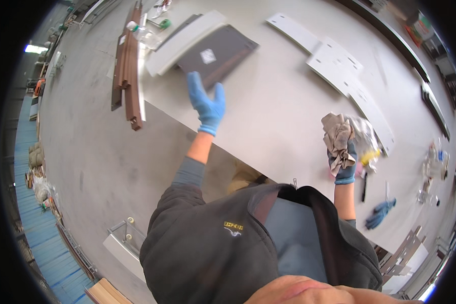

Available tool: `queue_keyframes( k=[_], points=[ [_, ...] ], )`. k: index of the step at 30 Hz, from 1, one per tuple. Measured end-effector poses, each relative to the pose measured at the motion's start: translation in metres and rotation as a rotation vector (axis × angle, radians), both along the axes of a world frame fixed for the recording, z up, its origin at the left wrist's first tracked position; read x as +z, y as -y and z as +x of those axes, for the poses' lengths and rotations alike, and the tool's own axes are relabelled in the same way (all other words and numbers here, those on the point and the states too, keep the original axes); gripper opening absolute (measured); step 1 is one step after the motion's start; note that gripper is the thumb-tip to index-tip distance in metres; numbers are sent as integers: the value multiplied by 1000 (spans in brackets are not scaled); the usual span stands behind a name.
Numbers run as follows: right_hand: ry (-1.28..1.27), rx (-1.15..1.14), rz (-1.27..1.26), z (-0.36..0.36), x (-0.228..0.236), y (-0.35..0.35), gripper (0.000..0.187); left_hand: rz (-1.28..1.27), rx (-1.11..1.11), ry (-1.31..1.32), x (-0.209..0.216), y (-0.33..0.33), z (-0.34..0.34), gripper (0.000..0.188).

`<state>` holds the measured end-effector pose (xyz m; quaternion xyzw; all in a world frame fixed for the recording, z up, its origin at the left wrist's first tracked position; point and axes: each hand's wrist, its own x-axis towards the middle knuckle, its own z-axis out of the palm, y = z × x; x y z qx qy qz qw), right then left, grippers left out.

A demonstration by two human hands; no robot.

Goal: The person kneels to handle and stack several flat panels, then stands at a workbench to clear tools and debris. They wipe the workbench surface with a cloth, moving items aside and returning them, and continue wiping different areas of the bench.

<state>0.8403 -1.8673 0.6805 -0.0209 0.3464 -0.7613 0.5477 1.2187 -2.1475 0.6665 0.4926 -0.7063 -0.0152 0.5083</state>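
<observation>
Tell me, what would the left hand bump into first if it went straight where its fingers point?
The left hand would probably meet the dark panel with the white label. In this view its fingertips reach the panel's near edge; whether they touch it or hover above is unclear.

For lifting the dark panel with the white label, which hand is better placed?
Probably the left hand: its fingers are spread, with nothing visible in them, close to the dark panel. The right hand holds a crumpled cloth and is farther off.
</observation>
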Motion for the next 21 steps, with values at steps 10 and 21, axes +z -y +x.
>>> queue_keyframes(
  k=[10, 21],
  points=[
    [175, 151, 44, 152, 29, 180, 57, 279, 496, -127, 35, 373, 184, 92],
    [147, 100, 150, 181, 8, 233, 60, 375, 399, -456, -49, 523, 259, 118]
  ],
)
